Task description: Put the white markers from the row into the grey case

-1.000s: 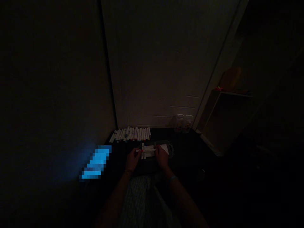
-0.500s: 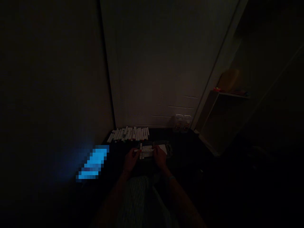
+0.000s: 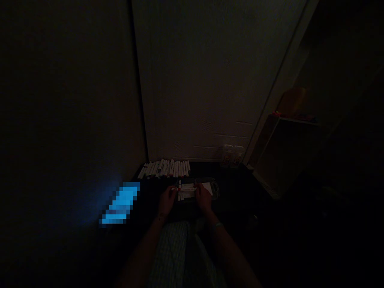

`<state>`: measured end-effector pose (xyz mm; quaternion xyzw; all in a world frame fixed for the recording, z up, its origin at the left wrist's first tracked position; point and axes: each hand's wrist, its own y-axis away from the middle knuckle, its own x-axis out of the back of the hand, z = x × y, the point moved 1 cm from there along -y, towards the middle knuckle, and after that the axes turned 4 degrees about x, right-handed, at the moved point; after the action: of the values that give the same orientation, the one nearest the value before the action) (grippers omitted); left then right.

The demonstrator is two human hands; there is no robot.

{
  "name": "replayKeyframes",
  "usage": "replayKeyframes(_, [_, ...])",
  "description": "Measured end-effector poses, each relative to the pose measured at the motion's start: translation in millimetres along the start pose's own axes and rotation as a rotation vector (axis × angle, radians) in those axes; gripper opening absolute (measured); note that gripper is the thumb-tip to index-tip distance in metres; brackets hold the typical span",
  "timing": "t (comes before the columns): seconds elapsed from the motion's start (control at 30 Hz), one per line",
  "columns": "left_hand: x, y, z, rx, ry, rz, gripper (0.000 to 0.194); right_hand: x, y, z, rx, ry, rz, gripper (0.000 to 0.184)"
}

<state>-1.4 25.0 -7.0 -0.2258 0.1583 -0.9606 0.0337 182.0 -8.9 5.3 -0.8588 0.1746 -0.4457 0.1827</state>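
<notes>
The scene is very dark. A thin white marker (image 3: 188,189) lies crosswise between my two hands, with a reddish spot near its left end. My left hand (image 3: 167,201) pinches that end, and my right hand (image 3: 204,197) is closed around the other. Below them is a clear plastic case (image 3: 215,189) with white pieces in it. One white marker (image 3: 180,195) stands lengthwise at the case's left side, just beyond my left fingertips. Under my right hand shows a flat white piece (image 3: 207,186), too dim to name.
Behind the case, a row of several white markers (image 3: 166,168) lies on the dark tabletop (image 3: 234,196). Two clear containers (image 3: 232,156) stand by the wall at the back right. A blurred, glowing blue screen (image 3: 121,204) is at the left. A shelf unit (image 3: 264,140) stands at the right.
The view has shifted slightly, so everything sits a little further right. Both hands keep their hold on the marker, with almost no change in position over the case.
</notes>
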Motion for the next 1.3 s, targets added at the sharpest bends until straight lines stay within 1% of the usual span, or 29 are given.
replayKeyframes(0.23, [1.4,1.2,2.4,-0.012,0.004,-0.011,0.031,-1.5,-0.4,1.4,-0.023,0.018,-0.005,0.026])
replayKeyframes(0.33, [2.3,2.2,4.3,-0.013,-0.008,0.007,0.031,-0.6,0.1,1.0,-0.024,0.006,0.003,0.026])
replayKeyframes(0.53, [2.0,2.2,3.8,-0.012,-0.023,-0.001,0.032,0.0,0.5,0.1,-0.07,-0.015,0.028,0.029])
replayKeyframes(0.63, [1.0,1.5,2.3,-0.005,-0.032,0.017,0.033,0.6,0.2,-0.9,-0.065,-0.025,0.021,0.029])
replayKeyframes(0.87, [1.2,3.4,4.8,-0.004,-0.029,0.003,0.033,5.3,0.5,-4.0,-0.041,-0.063,0.019,0.031])
replayKeyframes(1.03, [1.6,1.5,3.9,-0.01,-0.06,0.004,0.033,4.7,0.5,-4.0,-0.036,-0.047,0.01,0.03])
replayKeyframes(1.2, [1.1,-0.4,7.1,0.031,-0.08,0.001,0.034,7.4,1.1,-5.3,-0.046,-0.033,-0.016,0.031])
replayKeyframes(1.3, [0.8,-1.1,8.6,0.024,-0.084,-0.015,0.035,8.1,1.1,-5.2,-0.049,-0.015,-0.034,0.03])
